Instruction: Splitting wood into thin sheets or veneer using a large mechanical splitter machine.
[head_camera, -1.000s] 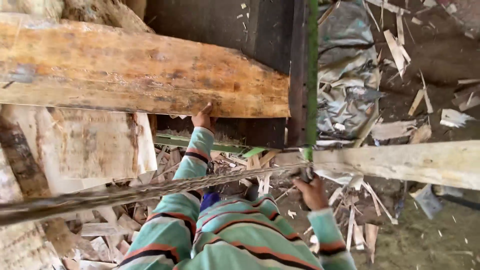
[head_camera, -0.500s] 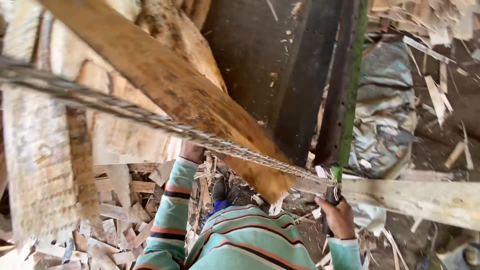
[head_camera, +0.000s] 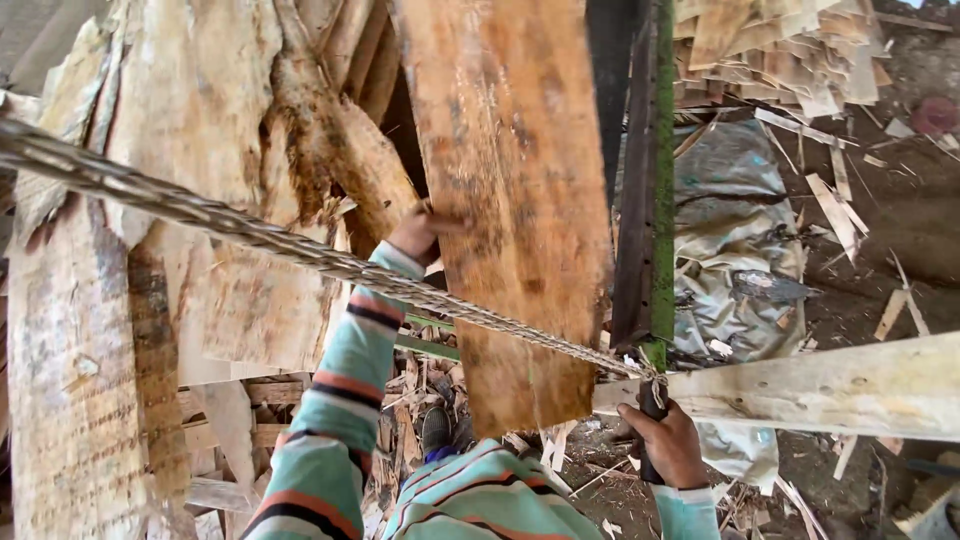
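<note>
At the left of the view, bark slabs (head_camera: 120, 300) lean in a stack, crossed by a twisted steel cable (head_camera: 300, 250). Mid-frame, the left hand (head_camera: 415, 232), arm stretched forward, presses on the edge of an upright wooden plank (head_camera: 510, 200), apparently steadying it mid-handling. Further right, the right hand (head_camera: 665, 445) is clenched round a dark handle (head_camera: 652, 410) below a pale beam (head_camera: 820, 385); keeping the plank balanced seems to matter most.

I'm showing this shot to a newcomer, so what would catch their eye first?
The broad wooden slab standing at centre, with the left hand on its edge. Next, the twisted rope slanting from the left edge down to the right hand, which grips a dark handle beside a pale plank.
</note>
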